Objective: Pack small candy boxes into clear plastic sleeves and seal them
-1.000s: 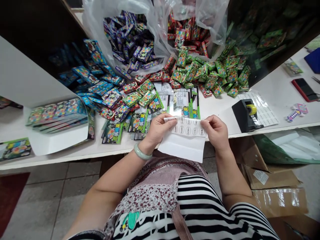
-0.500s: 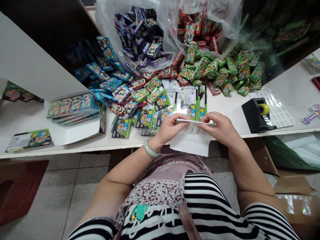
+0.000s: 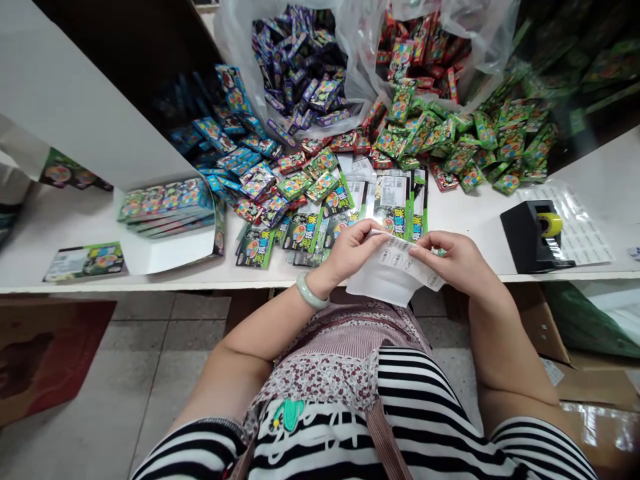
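Note:
A white sheet with round printed stickers point(image 3: 397, 259) is stretched between my two hands at the table's front edge. My left hand point(image 3: 353, 250) pinches its left end between thumb and fingers. At its right end, my right hand point(image 3: 447, 260) grips it the same way, the printed side now facing up. Plain white paper point(image 3: 377, 283) hangs below the printed strip, over the edge. Just beyond my hands lie flat printed candy packages point(image 3: 393, 207) in black and green.
Small blue boxes point(image 3: 213, 133), green boxes point(image 3: 445, 140) and red boxes point(image 3: 293, 162) are heaped behind. Purple boxes point(image 3: 300, 60) fill a plastic bag. An open white carton point(image 3: 167, 257) stands left, a black tape dispenser point(image 3: 527, 237) right.
The sheet has tilted and opened, so its printed stickers show more. My right hand has moved slightly right and down. The whole view has shifted, with the table things appearing further right.

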`<action>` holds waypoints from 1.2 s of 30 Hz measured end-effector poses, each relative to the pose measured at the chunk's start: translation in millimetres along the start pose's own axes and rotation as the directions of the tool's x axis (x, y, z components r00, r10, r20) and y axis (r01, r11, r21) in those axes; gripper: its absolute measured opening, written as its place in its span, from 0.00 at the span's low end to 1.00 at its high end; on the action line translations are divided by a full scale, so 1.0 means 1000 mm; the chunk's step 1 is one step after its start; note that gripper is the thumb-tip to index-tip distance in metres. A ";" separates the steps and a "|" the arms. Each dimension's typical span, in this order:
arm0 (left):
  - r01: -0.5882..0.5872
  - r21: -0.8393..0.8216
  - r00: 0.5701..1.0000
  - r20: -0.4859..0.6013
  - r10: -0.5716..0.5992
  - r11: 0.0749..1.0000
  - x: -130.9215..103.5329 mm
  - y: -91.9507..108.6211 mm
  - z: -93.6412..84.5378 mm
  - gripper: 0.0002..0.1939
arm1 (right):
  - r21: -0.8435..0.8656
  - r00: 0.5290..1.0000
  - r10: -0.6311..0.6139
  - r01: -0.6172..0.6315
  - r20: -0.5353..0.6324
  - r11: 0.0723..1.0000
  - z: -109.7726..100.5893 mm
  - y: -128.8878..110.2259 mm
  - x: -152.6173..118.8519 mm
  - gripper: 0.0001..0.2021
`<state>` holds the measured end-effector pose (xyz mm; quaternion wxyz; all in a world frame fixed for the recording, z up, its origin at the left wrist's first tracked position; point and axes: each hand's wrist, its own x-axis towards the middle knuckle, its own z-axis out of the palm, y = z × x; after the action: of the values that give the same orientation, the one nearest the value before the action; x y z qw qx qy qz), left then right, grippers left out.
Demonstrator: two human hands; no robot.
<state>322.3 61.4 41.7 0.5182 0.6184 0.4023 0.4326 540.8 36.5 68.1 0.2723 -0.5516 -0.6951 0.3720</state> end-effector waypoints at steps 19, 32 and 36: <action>0.114 -0.048 0.986 0.130 -0.107 0.992 -0.001 0.001 -0.006 0.20 | 0.137 0.992 0.091 -0.103 0.092 0.985 0.004 0.010 -0.004 0.16; 0.189 -0.098 0.961 0.221 -0.163 0.977 0.008 -0.009 -0.007 0.14 | 0.121 0.990 0.098 -0.110 0.099 0.987 -0.004 0.024 -0.002 0.15; 0.228 -0.097 0.954 0.221 -0.202 0.969 0.019 -0.014 -0.002 0.14 | 0.113 0.993 0.113 -0.114 0.016 0.987 -0.012 0.039 -0.002 0.15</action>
<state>325.3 81.6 30.5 0.6384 0.5803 0.3835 0.3295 572.9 41.3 42.7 0.2784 -0.5722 -0.6415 0.4285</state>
